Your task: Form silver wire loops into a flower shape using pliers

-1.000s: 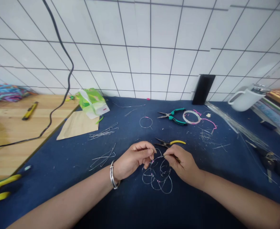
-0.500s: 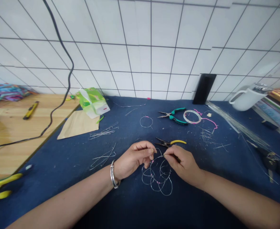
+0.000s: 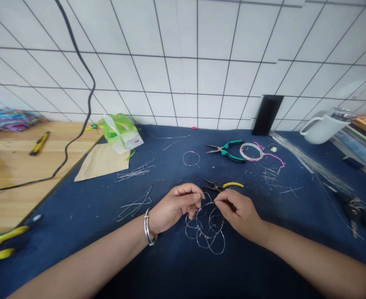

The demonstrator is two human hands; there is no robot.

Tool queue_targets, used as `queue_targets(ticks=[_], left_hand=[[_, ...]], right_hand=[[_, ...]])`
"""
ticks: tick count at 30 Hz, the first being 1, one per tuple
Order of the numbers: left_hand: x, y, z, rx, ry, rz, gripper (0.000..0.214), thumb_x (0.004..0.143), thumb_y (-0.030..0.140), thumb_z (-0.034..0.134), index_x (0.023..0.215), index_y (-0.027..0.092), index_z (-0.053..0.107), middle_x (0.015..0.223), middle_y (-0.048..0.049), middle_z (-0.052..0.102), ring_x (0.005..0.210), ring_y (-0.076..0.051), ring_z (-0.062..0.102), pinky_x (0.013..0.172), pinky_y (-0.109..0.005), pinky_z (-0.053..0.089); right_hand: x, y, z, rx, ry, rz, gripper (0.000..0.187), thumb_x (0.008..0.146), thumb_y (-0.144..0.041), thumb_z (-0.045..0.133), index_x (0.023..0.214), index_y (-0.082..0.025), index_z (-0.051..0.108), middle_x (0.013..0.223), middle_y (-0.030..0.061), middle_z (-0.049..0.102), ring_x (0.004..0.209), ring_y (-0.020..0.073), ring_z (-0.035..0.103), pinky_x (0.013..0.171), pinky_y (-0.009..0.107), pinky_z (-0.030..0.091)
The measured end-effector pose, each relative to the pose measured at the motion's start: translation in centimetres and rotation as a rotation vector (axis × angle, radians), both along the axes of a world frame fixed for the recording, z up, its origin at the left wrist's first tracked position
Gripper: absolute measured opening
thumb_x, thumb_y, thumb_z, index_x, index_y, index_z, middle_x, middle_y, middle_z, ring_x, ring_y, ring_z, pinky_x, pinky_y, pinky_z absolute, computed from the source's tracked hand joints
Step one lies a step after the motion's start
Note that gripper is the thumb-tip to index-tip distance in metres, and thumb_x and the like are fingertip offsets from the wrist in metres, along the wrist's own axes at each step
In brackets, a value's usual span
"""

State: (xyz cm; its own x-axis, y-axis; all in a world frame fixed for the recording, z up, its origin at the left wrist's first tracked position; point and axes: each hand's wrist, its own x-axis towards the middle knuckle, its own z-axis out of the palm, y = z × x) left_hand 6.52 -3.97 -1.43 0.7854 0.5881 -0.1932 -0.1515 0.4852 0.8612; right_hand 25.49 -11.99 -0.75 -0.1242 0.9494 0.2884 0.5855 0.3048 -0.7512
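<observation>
Over the blue cloth my left hand and my right hand both pinch the top of a piece made of several thin wire loops with tiny pink beads. The loops hang below my fingers and rest on the cloth. My left wrist wears a silver bangle. A thin dark tool shaft shows under my right fingers, but I cannot make out what it is. Yellow-handled pliers lie just behind my hands.
Teal-handled pliers, a coil of wire and pink cord lie further back. Loose wire pieces lie at left, near brown paper and a green packet. A white mug stands at right. A wooden board carries a black cable.
Almost nothing has changed; my hands keep their pinch on the wire piece and the loops shift only slightly.
</observation>
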Motion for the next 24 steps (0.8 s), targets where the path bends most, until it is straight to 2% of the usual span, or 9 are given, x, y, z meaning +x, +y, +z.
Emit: queue_targets(ticks=[17, 24], left_hand=[[-0.01, 0.08, -0.26, 0.000, -0.018, -0.005, 0.008, 0.081, 0.020, 0.056, 0.084, 0.014, 0.060, 0.071, -0.0016, 0.058, 0.049, -0.006, 0.050, 0.047, -0.019, 0.042], [0.05, 0.07, 0.03, 0.002, -0.025, 0.012, 0.010, 0.081, 0.019, 0.056, 0.088, 0.013, 0.060, 0.079, -0.0034, 0.057, 0.056, -0.007, 0.051, 0.050, -0.020, 0.044]], right_hand=[[0.01, -0.02, 0.07, -0.016, -0.002, -0.044, 0.010, 0.084, -0.019, 0.046, 0.083, -0.020, 0.056, 0.071, -0.0005, 0.056, 0.064, 0.0116, 0.052, 0.063, 0.026, 0.042], [0.26, 0.00, 0.06, -0.152, 0.077, -0.113, 0.010, 0.086, -0.025, 0.045, 0.082, -0.020, 0.053, 0.069, -0.0010, 0.054, 0.060, 0.0109, 0.052, 0.059, 0.024, 0.043]])
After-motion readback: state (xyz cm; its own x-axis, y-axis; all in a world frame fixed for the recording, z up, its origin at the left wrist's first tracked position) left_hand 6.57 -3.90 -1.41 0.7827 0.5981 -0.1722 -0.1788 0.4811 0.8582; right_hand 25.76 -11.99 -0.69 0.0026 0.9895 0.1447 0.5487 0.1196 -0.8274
